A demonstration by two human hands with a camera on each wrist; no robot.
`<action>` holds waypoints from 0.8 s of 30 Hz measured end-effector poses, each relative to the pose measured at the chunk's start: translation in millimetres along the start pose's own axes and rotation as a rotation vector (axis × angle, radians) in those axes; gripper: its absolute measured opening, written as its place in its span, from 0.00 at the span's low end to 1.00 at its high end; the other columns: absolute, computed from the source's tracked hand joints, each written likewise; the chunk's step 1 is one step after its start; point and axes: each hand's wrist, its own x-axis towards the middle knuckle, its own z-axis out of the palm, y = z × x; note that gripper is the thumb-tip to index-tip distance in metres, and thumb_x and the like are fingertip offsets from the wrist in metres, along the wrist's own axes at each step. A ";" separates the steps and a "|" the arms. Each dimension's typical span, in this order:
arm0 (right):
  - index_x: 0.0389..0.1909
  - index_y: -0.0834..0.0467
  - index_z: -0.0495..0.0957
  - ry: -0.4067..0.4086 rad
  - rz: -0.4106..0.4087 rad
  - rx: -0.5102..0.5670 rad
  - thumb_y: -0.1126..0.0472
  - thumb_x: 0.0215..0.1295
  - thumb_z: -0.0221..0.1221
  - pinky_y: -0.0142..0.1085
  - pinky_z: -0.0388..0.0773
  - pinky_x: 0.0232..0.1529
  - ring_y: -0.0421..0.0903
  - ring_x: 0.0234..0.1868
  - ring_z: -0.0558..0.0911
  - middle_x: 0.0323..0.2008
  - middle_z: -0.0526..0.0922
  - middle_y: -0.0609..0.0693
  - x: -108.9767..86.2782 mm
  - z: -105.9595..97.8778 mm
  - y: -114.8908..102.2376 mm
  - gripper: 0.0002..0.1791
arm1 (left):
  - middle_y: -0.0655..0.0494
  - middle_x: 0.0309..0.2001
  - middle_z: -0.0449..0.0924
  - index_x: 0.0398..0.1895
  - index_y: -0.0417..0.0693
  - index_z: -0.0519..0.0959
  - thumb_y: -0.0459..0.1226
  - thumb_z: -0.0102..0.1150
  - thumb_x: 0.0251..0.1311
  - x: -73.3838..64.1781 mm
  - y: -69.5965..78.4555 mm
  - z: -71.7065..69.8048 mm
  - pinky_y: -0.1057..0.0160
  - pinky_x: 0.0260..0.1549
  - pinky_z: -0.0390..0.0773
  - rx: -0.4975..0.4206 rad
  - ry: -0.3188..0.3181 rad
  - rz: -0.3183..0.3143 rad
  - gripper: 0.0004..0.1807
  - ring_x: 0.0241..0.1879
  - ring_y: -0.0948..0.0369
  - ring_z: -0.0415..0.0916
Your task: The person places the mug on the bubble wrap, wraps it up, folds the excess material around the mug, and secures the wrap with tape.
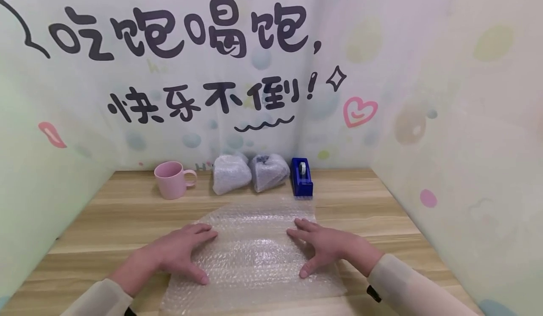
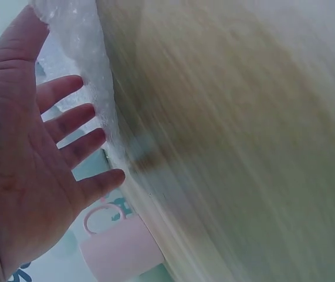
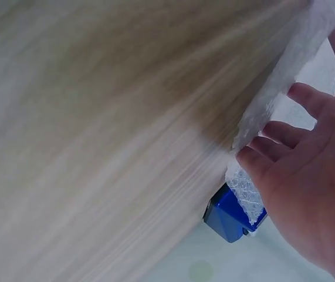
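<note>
A sheet of clear bubble wrap (image 1: 254,255) lies spread over the front middle of the wooden table. At its left side is my left hand (image 1: 180,252), fingers spread, with the thumb and fingertips at the wrap. My right hand (image 1: 324,245) rests at the opposite side, its fingers extended over the edge. In the left wrist view the palm of the left hand (image 2: 32,147) shows, fingertips along the bubble wrap (image 2: 76,41). The right wrist view has the right hand (image 3: 308,170) with fingertips against the bubble wrap's edge (image 3: 267,97).
Along the back of the table (image 1: 360,198) stand a pink mug (image 1: 170,182), two bubble-wrapped bundles (image 1: 231,174) and a blue tape dispenser (image 1: 302,179). The wrap's far edge reaches close to the dispenser. Printed curtains (image 1: 424,94) enclose the back and sides.
</note>
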 end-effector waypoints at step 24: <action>0.89 0.46 0.56 -0.042 0.032 0.056 0.32 0.56 0.78 0.65 0.59 0.84 0.63 0.91 0.47 0.91 0.44 0.60 1.1 -2.3 0.4 0.65 | 0.14 0.70 0.61 0.77 0.16 0.50 0.56 0.71 0.68 45.8 -115.3 -80.0 0.29 0.67 0.75 -0.361 0.540 -0.540 0.60 0.67 0.27 0.67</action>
